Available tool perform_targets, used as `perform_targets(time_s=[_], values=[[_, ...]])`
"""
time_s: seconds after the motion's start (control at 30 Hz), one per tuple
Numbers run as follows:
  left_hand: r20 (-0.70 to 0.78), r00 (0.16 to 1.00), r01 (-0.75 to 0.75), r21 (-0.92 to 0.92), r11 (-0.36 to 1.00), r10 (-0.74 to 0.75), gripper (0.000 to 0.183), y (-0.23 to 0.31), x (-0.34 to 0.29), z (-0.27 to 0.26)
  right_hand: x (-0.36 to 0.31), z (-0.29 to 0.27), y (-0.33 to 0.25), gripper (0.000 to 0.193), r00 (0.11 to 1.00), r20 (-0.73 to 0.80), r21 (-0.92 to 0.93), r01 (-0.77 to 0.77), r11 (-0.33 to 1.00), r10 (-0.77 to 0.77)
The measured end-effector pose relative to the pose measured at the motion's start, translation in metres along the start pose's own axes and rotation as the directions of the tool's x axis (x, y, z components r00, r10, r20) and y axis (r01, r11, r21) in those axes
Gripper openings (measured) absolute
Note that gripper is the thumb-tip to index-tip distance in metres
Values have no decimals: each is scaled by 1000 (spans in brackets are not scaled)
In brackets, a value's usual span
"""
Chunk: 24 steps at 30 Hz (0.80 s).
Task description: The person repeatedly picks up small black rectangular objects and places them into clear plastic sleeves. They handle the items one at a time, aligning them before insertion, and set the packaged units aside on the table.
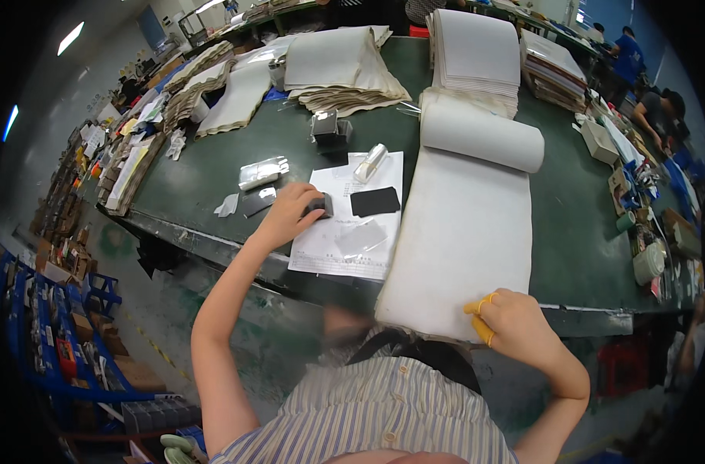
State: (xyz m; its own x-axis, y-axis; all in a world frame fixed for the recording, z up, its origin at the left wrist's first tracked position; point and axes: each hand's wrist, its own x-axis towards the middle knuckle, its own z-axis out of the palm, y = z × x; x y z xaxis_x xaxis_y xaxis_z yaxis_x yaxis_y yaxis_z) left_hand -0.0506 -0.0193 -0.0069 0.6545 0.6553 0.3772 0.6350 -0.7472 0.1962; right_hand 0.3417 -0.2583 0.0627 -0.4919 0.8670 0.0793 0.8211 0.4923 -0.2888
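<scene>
My left hand (289,215) is closed around a small dark block (319,206), which looks like a stack of small black pieces, above the left edge of a printed sheet (306,251). On that sheet lie a flat black rectangle (374,202), a clear plastic piece (361,237) and a clear-wrapped roll-shaped bundle (370,163). My right hand (515,325), with yellow finger cots on two fingers, is curled at the near right corner of a large stack of white sheets (465,240). Whatever its fingertips might pinch is hidden. The far end of that stack's top sheets is rolled back (482,138).
Left of the printed sheet are a wrapped silvery packet (263,173), a grey flat piece (258,203) and a scrap (227,206). A dark wrapped block (329,130) stands behind. Thick paper stacks (476,54) line the far side; jars and boxes (648,263) crowd the right edge.
</scene>
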Motion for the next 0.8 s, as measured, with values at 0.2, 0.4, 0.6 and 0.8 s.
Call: perform_targets(time_s=[0.2, 0.4, 0.6, 0.8], values=[[82, 990, 125, -143, 982, -114, 60, 73, 0, 32, -3, 11, -13, 39, 997, -67, -91, 41, 995, -48], [227, 928, 326, -102, 940, -297, 62, 74, 7, 50, 6, 0, 7, 28, 984, 172, 249, -92, 964, 49], [425, 864, 373, -177, 911, -271, 37, 74, 24, 40, 28, 2, 46, 18, 879, 474, 682, -403, 610, 51], [638, 736, 625, -512, 589, -227, 32, 55, 48, 28, 69, -36, 101, 19, 845, 531, 719, -413, 558, -59]])
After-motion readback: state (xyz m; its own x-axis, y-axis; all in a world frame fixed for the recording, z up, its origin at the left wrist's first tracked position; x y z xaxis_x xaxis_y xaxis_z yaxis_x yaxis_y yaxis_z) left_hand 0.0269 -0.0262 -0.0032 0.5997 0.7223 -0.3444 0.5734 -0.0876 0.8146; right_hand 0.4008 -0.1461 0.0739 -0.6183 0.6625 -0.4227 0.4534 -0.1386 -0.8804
